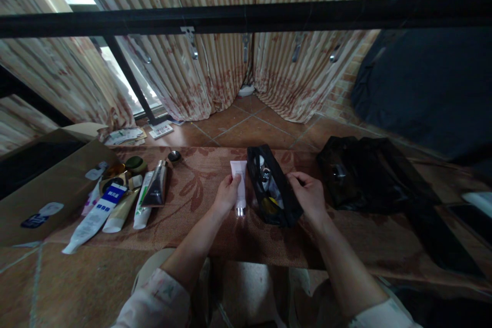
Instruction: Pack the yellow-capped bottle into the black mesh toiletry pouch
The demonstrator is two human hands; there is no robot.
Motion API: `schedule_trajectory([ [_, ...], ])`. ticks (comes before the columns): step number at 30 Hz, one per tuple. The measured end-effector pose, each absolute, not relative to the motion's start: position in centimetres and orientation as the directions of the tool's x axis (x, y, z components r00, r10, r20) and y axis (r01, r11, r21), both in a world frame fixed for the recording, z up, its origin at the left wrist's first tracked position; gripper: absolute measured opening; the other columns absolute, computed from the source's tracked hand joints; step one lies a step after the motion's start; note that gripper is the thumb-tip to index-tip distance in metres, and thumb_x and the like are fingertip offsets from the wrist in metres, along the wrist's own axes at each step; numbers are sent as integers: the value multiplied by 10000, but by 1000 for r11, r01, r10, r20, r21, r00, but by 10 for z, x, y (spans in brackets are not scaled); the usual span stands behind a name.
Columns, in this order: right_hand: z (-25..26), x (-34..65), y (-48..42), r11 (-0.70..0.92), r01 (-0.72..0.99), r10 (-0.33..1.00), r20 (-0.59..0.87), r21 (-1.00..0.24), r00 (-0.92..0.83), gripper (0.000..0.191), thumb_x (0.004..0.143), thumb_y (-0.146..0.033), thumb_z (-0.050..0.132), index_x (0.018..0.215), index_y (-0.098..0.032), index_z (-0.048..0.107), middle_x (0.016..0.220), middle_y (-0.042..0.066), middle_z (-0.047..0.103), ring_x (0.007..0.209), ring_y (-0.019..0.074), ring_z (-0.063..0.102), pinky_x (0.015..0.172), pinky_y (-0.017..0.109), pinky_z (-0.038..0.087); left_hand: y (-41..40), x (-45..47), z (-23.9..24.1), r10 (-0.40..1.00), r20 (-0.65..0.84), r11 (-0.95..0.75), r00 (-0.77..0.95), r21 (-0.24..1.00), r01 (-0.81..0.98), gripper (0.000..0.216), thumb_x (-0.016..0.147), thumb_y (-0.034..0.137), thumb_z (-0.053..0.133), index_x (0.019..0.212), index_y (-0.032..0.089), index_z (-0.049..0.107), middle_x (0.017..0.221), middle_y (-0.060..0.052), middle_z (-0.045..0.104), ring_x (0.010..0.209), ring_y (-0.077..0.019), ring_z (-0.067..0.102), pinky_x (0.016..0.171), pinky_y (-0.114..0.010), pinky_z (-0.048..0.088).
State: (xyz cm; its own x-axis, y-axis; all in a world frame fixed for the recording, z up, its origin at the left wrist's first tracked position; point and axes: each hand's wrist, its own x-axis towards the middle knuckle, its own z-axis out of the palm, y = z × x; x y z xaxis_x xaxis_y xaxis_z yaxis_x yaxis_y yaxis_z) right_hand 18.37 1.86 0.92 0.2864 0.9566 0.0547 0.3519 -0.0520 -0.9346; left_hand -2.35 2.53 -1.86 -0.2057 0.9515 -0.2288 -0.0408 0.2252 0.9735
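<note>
My left hand (226,192) grips a white tube (240,184) with a silver cap pointing toward me, held just left of an open black pouch (282,210). My right hand (309,195) pinches the right rim of that pouch, keeping its mouth spread. Inside the pouch lie a small bottle (265,177) and something yellow (271,202). Both hands hover over a brown floral mat (192,189) on the tiled floor.
Several tubes and jars (126,195) lie in a row on the mat's left end. A flattened cardboard box (49,184) sits further left. A bigger black bag (361,174) rests to the right. Curtains (215,77) and a black metal bar (246,15) cross ahead.
</note>
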Motion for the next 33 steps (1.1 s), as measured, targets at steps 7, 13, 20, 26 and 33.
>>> schedule_trajectory([
  [7,11,184,18,-69,362,958,39,-930,283,336,739,-451,568,782,-150,713,616,24,657,549,149,554,531,241,397,25,-24,-18,959,-205,201,-193,979,-42,256,754,396,620,751,140,622,636,-3,587,590,-133,509,562,-233,384],
  [13,5,184,19,-69,334,955,34,-940,295,354,729,-468,579,801,-150,718,628,24,666,530,149,553,515,243,396,25,-23,-18,961,-203,199,-188,979,-40,258,741,390,617,760,133,626,638,6,574,586,-122,485,555,-226,368],
  [20,9,184,18,-36,368,959,72,-929,275,328,747,-444,563,777,-154,714,695,37,688,616,167,589,589,255,420,25,-24,-20,961,-206,200,-184,978,-52,281,724,416,627,760,137,623,614,11,565,578,-124,485,559,-229,373],
  [26,7,185,20,-46,370,956,67,-928,287,344,735,-461,570,789,-156,721,664,34,684,593,164,582,571,255,417,25,-24,-18,959,-210,203,-191,978,-53,296,712,424,636,768,134,637,629,8,571,594,-125,483,566,-226,369],
  [33,6,184,20,-62,372,958,49,-926,284,353,738,-463,566,798,-153,722,668,31,681,566,154,568,553,254,411,25,-24,-17,960,-212,205,-182,977,-56,340,710,465,635,725,125,621,602,14,549,555,-110,454,516,-216,342],
])
